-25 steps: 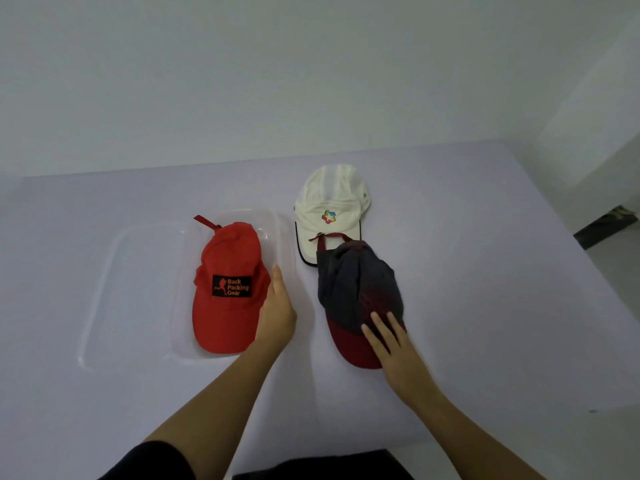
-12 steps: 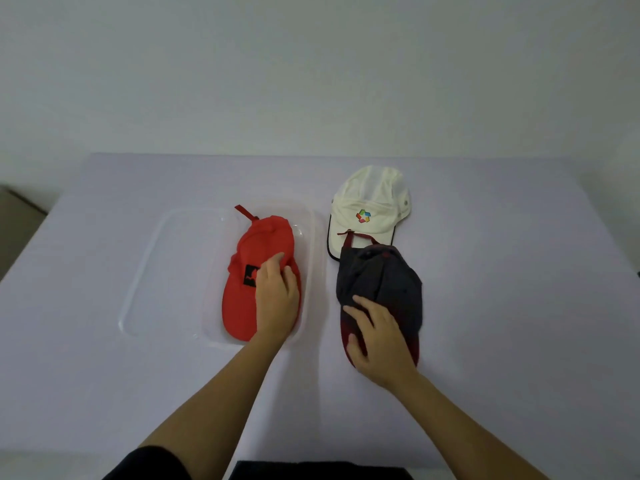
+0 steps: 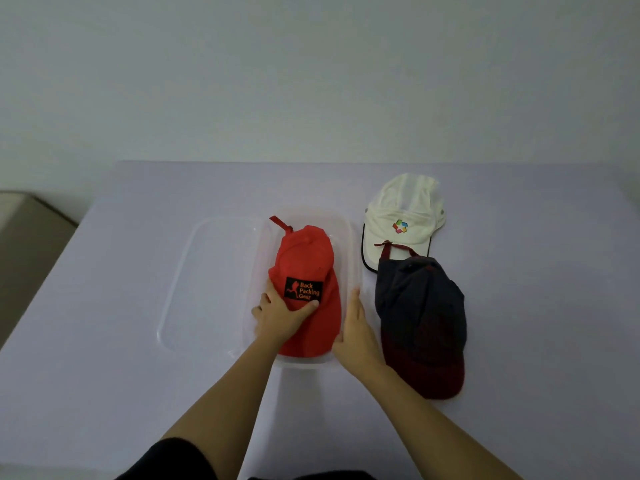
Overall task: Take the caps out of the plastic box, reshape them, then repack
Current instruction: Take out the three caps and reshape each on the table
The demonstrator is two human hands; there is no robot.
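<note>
A red cap [image 3: 304,268] with a black "Back Packing Gear" patch lies inside the clear plastic box [image 3: 349,237]. My left hand [image 3: 278,315] grips this cap at its left side, thumb across the front just below the patch. My right hand [image 3: 355,327] is flat with straight fingers against the box's right wall, beside the red cap's brim. A dark navy cap with a maroon brim [image 3: 420,320] lies on the table right of the box. Behind it rests a white cap [image 3: 405,216] with a coloured logo, its brim partly under the navy cap's strap.
The box's clear lid [image 3: 207,282] lies flat just left of the box. Everything sits on a white table [image 3: 121,358] against a pale wall. A brown surface [image 3: 24,237] shows beyond the table's left edge.
My right hand left the navy cap and moved left to the box's right wall. My left hand shifted from on top of the red cap to gripping its left side.
</note>
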